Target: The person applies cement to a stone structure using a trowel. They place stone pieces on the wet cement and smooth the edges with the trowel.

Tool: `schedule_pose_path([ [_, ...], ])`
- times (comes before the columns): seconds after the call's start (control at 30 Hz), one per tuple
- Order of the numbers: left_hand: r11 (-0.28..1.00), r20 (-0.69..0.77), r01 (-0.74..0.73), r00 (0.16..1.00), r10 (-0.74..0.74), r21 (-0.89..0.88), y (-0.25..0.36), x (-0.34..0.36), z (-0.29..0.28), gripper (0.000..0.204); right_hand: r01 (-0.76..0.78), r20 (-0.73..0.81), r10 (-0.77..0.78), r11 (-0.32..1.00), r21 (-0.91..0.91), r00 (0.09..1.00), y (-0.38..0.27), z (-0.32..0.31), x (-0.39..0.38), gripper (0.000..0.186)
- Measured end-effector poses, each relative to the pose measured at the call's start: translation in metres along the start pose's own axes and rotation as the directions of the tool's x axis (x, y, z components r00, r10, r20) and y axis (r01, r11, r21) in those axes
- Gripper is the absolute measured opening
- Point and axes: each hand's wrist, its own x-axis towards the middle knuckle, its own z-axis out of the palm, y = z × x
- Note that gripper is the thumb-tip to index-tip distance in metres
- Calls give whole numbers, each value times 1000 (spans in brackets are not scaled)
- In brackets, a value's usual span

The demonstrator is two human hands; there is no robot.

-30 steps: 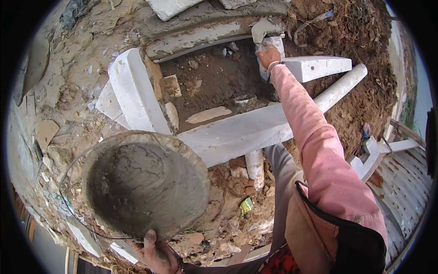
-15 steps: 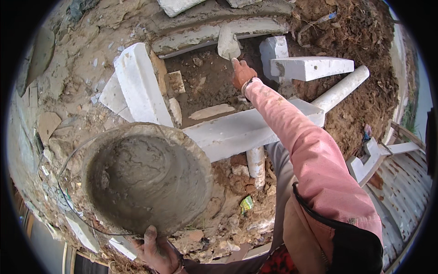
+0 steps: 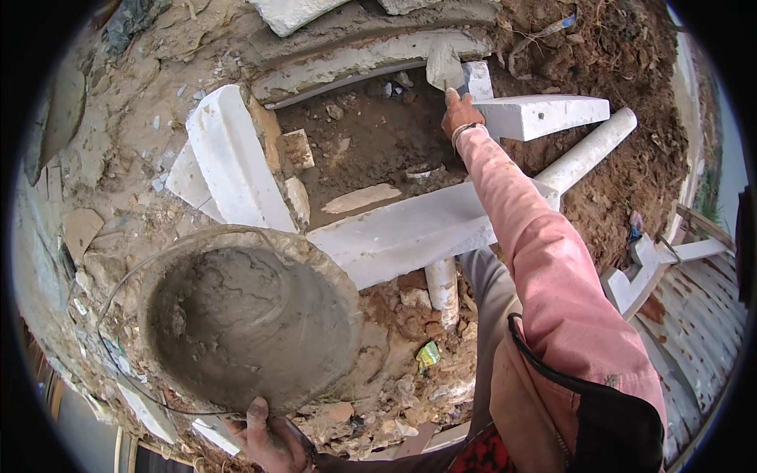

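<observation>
My right hand (image 3: 460, 114), at the end of a pink sleeve, is closed on a trowel, its mortar-coated blade (image 3: 443, 61) reaching the plastered ledge (image 3: 355, 63) at the back of a muddy pit (image 3: 339, 142). Just right of the hand stand a small white block (image 3: 477, 77) and a longer white block (image 3: 552, 118). At lower left my left hand (image 3: 272, 441) grips the near rim of a round bucket (image 3: 244, 323) holding wet grey mortar, its wire handle hanging over the side.
Large white blocks border the pit at left (image 3: 233, 158) and front (image 3: 402, 229). A white pipe (image 3: 591, 146) slants at right beside dug soil. A rusty corrugated sheet (image 3: 694, 339) and white pieces lie at lower right. Rubble and a green wrapper (image 3: 428, 355) lie near my leg.
My right hand and the trowel swung left along the ledge half a second ago and are now back right, beside the small block. My left hand stays on the bucket.
</observation>
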Motion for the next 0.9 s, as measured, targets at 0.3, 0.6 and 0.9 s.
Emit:
schedule_pose_path([
  [0.3,1000,-25,-12,1000,12,22,-3,2,-6,54,-231,-18,233,970,76,972,11,-1,38,42],
  [0.6,999,36,-1,999,2,-32,2,-3,4,58,-284,51,280,952,112,959,24,-15,86,45],
  [0.9,1000,-8,-6,1000,6,-31,7,-3,-4,60,-209,-179,322,861,463,930,32,-31,66,47],
])
